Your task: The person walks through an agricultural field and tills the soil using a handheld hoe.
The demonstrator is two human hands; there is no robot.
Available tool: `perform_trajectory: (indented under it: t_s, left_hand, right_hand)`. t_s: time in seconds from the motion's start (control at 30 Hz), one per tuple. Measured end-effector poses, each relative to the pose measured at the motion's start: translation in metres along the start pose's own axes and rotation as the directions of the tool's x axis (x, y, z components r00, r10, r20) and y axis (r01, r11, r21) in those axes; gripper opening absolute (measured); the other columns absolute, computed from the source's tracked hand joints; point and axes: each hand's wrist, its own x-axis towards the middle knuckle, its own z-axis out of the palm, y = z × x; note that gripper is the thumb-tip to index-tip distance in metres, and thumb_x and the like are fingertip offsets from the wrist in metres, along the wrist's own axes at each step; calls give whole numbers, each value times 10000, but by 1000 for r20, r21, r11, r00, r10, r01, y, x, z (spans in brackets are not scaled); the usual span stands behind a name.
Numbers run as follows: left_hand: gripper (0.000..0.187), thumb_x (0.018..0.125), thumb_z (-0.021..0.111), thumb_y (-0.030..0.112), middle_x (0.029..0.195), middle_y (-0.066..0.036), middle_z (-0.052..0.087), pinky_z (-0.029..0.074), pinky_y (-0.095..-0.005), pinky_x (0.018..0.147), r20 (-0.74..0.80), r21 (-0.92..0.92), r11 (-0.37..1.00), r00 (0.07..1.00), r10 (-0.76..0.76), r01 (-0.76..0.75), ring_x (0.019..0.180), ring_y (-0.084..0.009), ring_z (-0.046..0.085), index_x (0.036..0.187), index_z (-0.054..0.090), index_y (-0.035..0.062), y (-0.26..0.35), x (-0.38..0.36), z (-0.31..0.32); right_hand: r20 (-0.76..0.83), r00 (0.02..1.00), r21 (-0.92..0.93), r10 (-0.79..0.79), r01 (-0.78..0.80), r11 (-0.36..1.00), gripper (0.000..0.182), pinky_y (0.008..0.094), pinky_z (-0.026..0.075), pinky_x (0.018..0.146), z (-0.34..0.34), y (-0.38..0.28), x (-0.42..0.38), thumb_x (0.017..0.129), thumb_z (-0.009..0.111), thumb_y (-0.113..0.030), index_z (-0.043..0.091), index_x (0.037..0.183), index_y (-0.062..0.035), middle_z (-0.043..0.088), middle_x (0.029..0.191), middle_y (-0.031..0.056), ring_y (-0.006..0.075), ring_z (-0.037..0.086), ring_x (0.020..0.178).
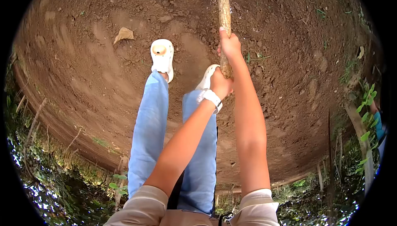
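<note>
A long, rough wooden handle (223, 6) runs from near my feet up past the top edge of the view, so its far end is out of sight. My left hand (221, 83), with a white watch (211, 98) on the wrist, is wrapped round the handle's near end. Higher up the same handle, my right hand (230, 46) is closed round it, thumb lying along the wood. Loose brown soil (190, 10) lies beneath the handle.
My feet are in white clogs (162, 56), the right one partly behind my left hand. A dry leaf (124, 34) lies on the soil. Stick fencing (35, 120) and green plants (366, 102) border the plot. Another person's blue sleeve (379, 126) shows at far right.
</note>
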Motion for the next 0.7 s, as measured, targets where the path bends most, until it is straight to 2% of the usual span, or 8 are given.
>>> perform_trajectory:
  t_s: [0.03, 0.07, 0.3, 0.33, 0.47, 0.57, 0.63, 0.7]
  left_hand:
    - [328, 682, 617, 49, 636, -148, 563, 413, -299, 348, 42, 2, 999, 998, -44, 44, 413, -197, 543, 909, 419, -83, -9, 4, 1]
    - [340, 653, 639, 35, 682, -102, 567, 413, -282, 385, 70, -43, 993, 992, -106, 109, 481, -161, 549, 929, 454, -30, -17, 8, 2]
    - [372, 670, 608, 19, 700, -139, 567, 414, -282, 361, 133, 114, 984, 979, -152, 137, 421, -171, 531, 963, 404, -85, -36, -18, 6]
    - [341, 654, 598, 35, 595, -184, 567, 462, -345, 456, 126, 150, 975, 975, -182, 162, 469, -246, 585, 904, 407, -99, -24, -32, 5]
    - [330, 643, 601, 35, 582, -174, 565, 453, -345, 429, 147, 223, 971, 982, -122, 87, 456, -253, 581, 891, 419, -86, -47, -55, 20]
    - [355, 683, 579, 23, 587, -116, 538, 396, -290, 326, 295, 118, 966, 921, -255, 229, 408, -174, 528, 958, 387, -92, -31, -81, 8]
    - [333, 684, 571, 17, 586, -94, 536, 401, -285, 337, 306, 137, 981, 937, -171, 134, 407, -156, 522, 953, 397, -73, -39, -94, -4]
    - [347, 653, 586, 46, 613, -163, 553, 435, -352, 442, 290, 300, 953, 955, -61, -30, 493, -262, 557, 939, 416, -49, -53, -102, -12]
  right_hand:
    - [4, 1000, 2, -6, 6, 1000, 428, 281, 436, 413, 0, 3, 1, 818, 488, -431, 467, 813, -3, 496, 599, 59, 143, 502, 457]
    - [33, 999, 53, 12, -14, 998, 428, 285, 433, 413, -2, 1, -5, 820, 483, -429, 465, 803, -2, 493, 601, 63, 144, 502, 471]
    - [64, 994, 119, 85, -92, 989, 459, 288, 428, 411, -16, 30, -24, 823, 475, -443, 432, 927, 2, 488, 623, 77, 150, 494, 483]
    - [30, 994, 155, 103, -106, 982, 460, 294, 425, 395, -19, 41, -26, 821, 485, -434, 445, 913, 15, 496, 606, 89, 159, 496, 459]
    - [45, 981, 232, 188, -194, 953, 474, 285, 421, 409, -44, 61, -52, 838, 458, -445, 423, 979, 7, 479, 620, 71, 142, 475, 475]
    - [16, 979, 319, 205, -199, 927, 455, 277, 418, 411, -51, 69, -79, 854, 433, -442, 418, 970, -2, 471, 619, 62, 133, 466, 476]
    - [-18, 966, 443, 257, -223, 869, 422, 263, 419, 418, -48, 67, -102, 865, 410, -442, 413, 926, -24, 462, 618, 54, 120, 456, 474]
    - [-24, 961, 525, 277, -223, 821, 401, 263, 419, 416, -47, 78, -117, 867, 411, -432, 412, 919, -34, 458, 607, 52, 122, 458, 472]
